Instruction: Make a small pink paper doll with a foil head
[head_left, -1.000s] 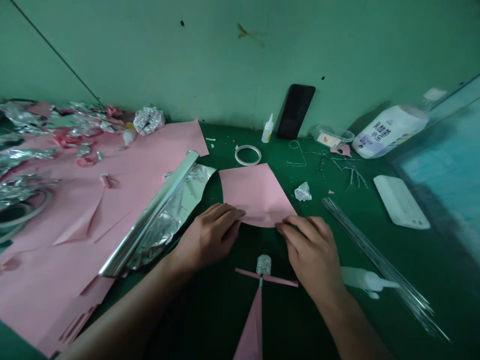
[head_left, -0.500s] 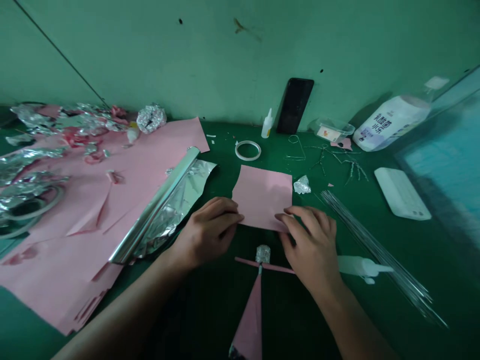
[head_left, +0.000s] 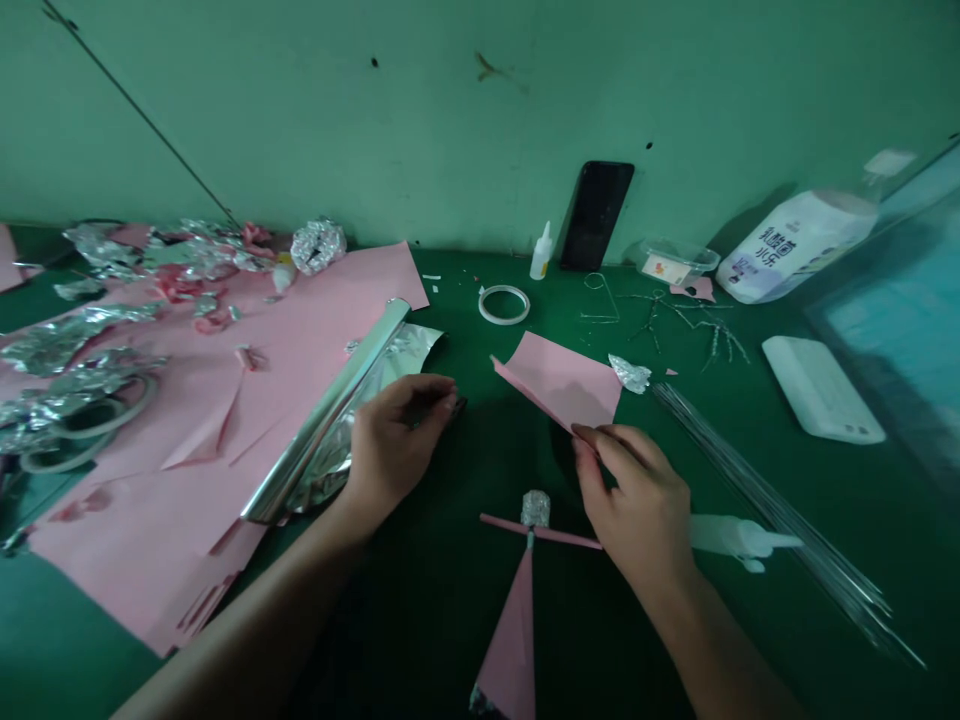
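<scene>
A pink paper square [head_left: 574, 385] lies turned on the dark green table, its near-left edge curled up. My right hand [head_left: 634, 490] pinches its near edge between thumb and fingers. To the left of the paper, my left hand [head_left: 401, 435] is off it, fingers curled with thumb and fingertips together; whether something small is between them is hard to tell. Below the hands lies a small figure with a foil head [head_left: 535, 508], pink paper arms and a long pink cone body [head_left: 514, 640]. A crumpled foil piece [head_left: 630, 374] touches the paper's right side.
Large pink sheets [head_left: 300, 320] with foil scraps cover the left, beside a foil roll [head_left: 330, 410]. Behind are a tape ring [head_left: 504, 290], glue bottle [head_left: 541, 252] and phone [head_left: 598, 215]. Wires [head_left: 772, 510], another bottle [head_left: 739, 538], white case [head_left: 823, 390] and large bottle [head_left: 799, 245] stand or lie right.
My left hand has let go of the pink square and moved left. The square has turned and shifted right, its left edge now curling up. My right hand still grips it.
</scene>
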